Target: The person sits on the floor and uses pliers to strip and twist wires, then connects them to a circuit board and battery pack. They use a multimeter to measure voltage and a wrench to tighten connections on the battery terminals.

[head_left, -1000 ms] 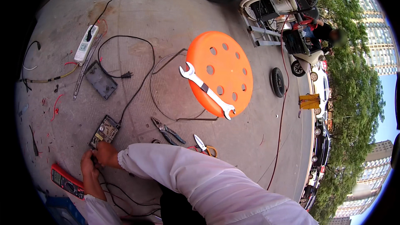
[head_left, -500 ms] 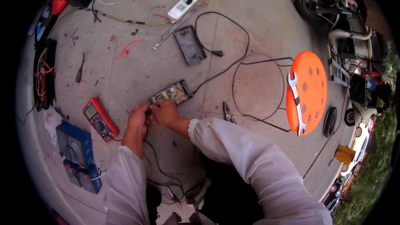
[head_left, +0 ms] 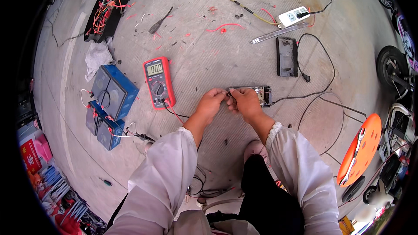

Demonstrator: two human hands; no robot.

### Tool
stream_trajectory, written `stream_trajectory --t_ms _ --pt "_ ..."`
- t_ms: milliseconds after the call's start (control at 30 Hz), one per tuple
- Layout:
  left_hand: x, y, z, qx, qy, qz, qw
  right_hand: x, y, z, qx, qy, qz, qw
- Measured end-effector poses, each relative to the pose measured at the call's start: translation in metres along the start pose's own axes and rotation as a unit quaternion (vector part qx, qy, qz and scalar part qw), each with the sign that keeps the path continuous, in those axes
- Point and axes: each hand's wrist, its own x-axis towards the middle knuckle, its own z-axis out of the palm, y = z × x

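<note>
My left hand and my right hand meet above the ground, fingertips pinched together. Something thin and dark shows between them, too small to name. Just beyond my right hand lies an open charger with a bare circuit board, partly covered by that hand. A black cord runs from its right end and loops up to a plug. The empty dark charger casing half rests above. Left of my hands lies a red multimeter with its display lit and leads plugged in.
Blue batteries with wires sit at left, below a black box of wires. At right stands an orange stool bearing a wrench. A white power strip and scattered wire scraps lie farther off. Cables coil between my feet.
The view has swung, so the ground and its things sit differently in the picture. My hands stay close together beside the open charger, fingers still pinched.
</note>
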Motion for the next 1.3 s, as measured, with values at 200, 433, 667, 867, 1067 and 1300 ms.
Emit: stream_trajectory --t_ms 200,433,667,867,1067,1300 --pt "-0.003 0.0 0.017 0.013 0.025 0.057 0.998 0.016 -0.003 0.001 -0.031 -0.004 0.001 1.0" --pt "0.015 -0.023 0.014 0.026 0.189 0.044 0.981 0.008 -0.017 -0.003 0.091 -0.064 0.025 0.994" --pt "0.017 -0.025 0.02 -0.038 0.217 0.045 0.974 0.007 0.033 -0.008 -0.344 0.093 -0.354 0.865" --pt "-0.001 -0.003 0.029 -0.038 0.224 0.005 0.974 0.007 0.029 -0.006 -0.439 0.093 -0.369 0.814" --pt "-0.009 0.003 0.03 0.093 0.197 0.055 0.974 0.016 0.025 -0.008 -0.439 0.084 -0.376 0.811" --pt "-0.005 -0.012 0.018 0.216 0.172 0.138 0.951 0.02 0.025 -0.007 -0.481 0.074 -0.375 0.789"
